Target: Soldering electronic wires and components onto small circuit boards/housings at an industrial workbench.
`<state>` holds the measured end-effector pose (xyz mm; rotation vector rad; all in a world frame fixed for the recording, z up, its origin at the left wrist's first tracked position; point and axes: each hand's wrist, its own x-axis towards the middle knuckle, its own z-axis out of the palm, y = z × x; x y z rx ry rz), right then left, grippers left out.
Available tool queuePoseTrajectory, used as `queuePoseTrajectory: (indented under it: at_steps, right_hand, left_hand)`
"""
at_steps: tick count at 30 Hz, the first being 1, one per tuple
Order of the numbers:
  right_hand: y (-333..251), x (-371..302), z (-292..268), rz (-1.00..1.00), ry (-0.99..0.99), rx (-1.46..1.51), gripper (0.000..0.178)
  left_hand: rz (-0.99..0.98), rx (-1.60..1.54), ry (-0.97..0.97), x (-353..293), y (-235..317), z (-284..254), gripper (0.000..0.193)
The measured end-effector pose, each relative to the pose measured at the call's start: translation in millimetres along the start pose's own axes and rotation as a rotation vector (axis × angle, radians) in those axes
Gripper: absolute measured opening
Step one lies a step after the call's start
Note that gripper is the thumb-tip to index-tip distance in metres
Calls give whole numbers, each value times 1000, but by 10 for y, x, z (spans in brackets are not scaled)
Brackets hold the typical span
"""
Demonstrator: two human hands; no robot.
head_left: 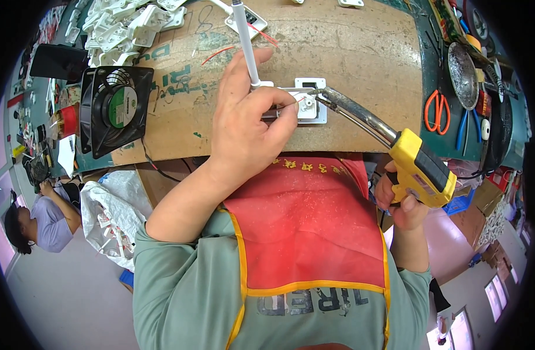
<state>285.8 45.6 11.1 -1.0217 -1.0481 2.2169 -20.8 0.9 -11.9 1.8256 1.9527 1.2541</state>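
My left hand [247, 119] is closed, its thumb and index finger pinching a thin red wire [301, 100] over a small white plastic housing [320, 112]. The housing lies on the cardboard-topped bench close to its front edge. Beside the same hand a white tube [246, 44] slants up and away; my palm hides how it is held. My right hand [404, 207] grips a yellow and black soldering gun [422, 169] by its handle. Its long metal tip reaches left to the housing, close to my left fingertips. Whether tip and wire touch is too small to tell.
White plastic parts [124, 26] are heaped at the back left, near a black fan [116, 111]. Another white housing [256, 24] with red wires lies farther back. Orange scissors [436, 111] and a metal dish [463, 76] are on the right. A person [43, 221] sits at far left.
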Motion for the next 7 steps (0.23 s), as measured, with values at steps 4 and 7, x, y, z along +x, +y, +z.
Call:
queuePoseTrajectory:
  at_steps: [4, 7]
  right_hand:
    - [16, -11, 3, -5, 21, -27, 79]
    - [30, -5, 21, -7, 52, -43, 78]
  left_hand:
    - [-8, 4, 3, -4, 4, 13, 10]
    - [-1, -4, 5, -2, 2, 13, 9]
